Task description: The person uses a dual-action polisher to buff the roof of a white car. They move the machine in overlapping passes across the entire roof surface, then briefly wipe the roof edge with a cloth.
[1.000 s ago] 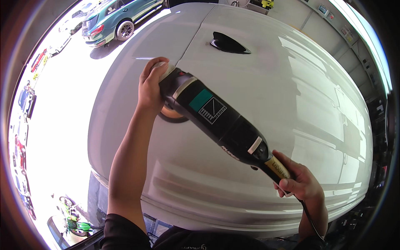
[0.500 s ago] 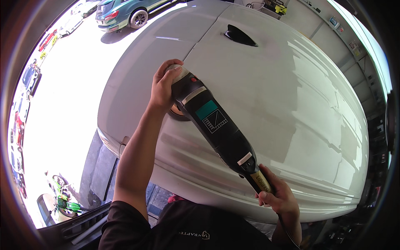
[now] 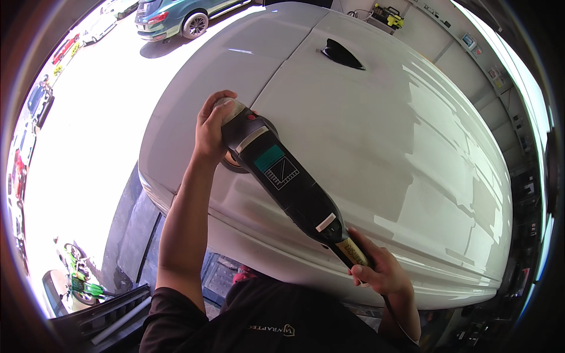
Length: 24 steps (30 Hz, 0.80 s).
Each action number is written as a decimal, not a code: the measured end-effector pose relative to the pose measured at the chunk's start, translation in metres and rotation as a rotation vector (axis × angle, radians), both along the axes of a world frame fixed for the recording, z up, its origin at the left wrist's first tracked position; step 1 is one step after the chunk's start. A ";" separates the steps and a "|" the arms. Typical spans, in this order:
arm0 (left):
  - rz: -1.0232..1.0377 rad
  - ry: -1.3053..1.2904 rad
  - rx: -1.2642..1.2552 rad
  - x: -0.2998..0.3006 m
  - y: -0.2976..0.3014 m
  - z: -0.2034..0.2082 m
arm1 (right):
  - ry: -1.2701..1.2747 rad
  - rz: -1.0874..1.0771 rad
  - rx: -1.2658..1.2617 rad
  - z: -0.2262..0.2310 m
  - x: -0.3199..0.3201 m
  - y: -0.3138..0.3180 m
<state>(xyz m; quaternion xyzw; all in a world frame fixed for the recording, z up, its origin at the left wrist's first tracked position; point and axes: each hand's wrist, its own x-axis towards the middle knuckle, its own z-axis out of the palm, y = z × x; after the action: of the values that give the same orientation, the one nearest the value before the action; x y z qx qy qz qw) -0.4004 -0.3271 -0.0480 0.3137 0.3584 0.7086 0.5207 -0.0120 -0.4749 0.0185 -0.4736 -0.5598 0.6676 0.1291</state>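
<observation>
A long black car polisher lies slantwise over the white car roof, its head at the far left and its handle at the near right. My left hand is wrapped over the polisher's pale head cover. My right hand grips the rear handle, with a dark cord running down beside the wrist. Under the head, the edge of a round pad shows against the roof; the tool hides most of it. A black fin antenna stands on the roof beyond the polisher.
A roof seam runs away from the polisher's head. Outside at the left are a blue-green SUV, parked cars and a green motorcycle. A garage wall with a shelf and a yellow-black device lie beyond.
Both hands have carried the polisher to the left across the roof. The grips are the same. The head view has also shifted slightly.
</observation>
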 end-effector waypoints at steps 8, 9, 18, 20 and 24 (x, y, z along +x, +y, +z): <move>-0.071 -0.031 0.014 0.005 0.004 0.000 | 0.013 -0.055 -0.020 0.003 0.001 -0.012; -0.099 -0.016 0.009 0.011 0.014 0.003 | 0.033 -0.103 -0.045 0.000 0.001 -0.015; -0.472 0.024 0.109 0.180 0.144 0.010 | 0.139 -0.665 0.107 -0.005 0.054 -0.032; -0.525 0.120 0.140 0.232 0.173 0.008 | 0.203 -0.760 0.152 0.007 0.073 -0.031; -0.648 0.145 0.109 0.300 0.192 0.029 | 0.190 -0.878 0.208 0.004 0.099 -0.023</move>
<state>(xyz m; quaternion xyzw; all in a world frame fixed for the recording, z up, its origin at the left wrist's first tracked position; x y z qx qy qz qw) -0.1003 -0.1347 -0.0188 0.4885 0.2378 0.4999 0.6745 0.0872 -0.4981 0.0225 -0.5871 -0.3558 0.5304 0.4974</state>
